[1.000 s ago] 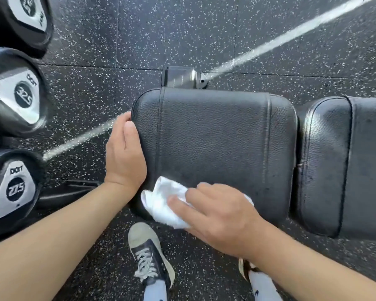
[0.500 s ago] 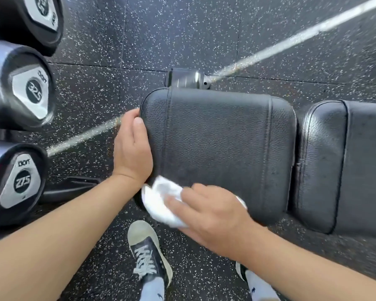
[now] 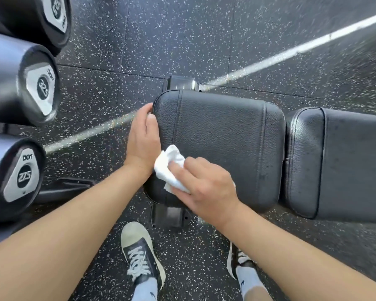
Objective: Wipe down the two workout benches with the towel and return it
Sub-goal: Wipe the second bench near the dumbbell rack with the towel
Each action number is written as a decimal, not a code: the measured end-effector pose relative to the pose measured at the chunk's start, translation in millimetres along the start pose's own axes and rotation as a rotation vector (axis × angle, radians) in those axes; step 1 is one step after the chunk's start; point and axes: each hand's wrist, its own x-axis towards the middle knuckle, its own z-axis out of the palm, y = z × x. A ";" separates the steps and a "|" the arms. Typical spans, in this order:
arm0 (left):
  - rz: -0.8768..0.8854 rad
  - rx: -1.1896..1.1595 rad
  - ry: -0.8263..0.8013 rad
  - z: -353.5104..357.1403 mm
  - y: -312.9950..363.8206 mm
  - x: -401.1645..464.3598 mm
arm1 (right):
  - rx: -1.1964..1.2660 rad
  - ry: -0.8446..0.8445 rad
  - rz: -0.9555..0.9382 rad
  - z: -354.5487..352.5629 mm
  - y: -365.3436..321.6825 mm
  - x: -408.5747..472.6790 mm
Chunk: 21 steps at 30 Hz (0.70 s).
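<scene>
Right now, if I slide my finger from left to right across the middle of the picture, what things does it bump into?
Dumbbells → left hand → towel → right hand → seat pad → back pad.

Person, seen from above: both forearms bare to the frame's edge, no sleeves, watch or rings showing; left hand [image 3: 142,137] and right hand [image 3: 206,187] bare. Footwear: pair of black low canvas sneakers [image 3: 142,255] with white laces, off-white rubber toe caps and soles. Pale grey-white socks [image 3: 249,279], each with a small dark logo mark
</scene>
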 end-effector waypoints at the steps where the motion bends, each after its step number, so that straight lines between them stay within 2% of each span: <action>1: 0.022 0.027 -0.013 -0.8 1.1 0.8 | -0.004 0.011 -0.014 5.2 -5.6 7.2; 4: 0.066 0.101 -0.039 -4.8 3.3 -2.1 | 0.017 -0.057 -0.101 -5.3 6.3 -4.9; 7: 0.155 0.179 -0.077 -9.1 6.1 -9.7 | 0.027 -0.209 -0.228 -46.1 55.0 -54.4; 10: 0.260 0.264 -0.071 -10.4 7.3 -17.5 | -0.032 -0.281 -0.188 -88.0 100.8 -95.7; 12: 0.301 0.314 -0.051 -9.3 9.0 -19.5 | -0.052 -0.286 -0.144 -94.4 106.0 -104.9; 17: 0.374 0.402 -0.053 -10.9 15.0 -17.5 | -0.010 -0.158 -0.186 -45.1 42.0 -67.7; 21: 0.432 0.326 -0.073 -24.2 18.8 -7.1 | 0.015 -0.095 -0.186 3.2 -18.6 -13.2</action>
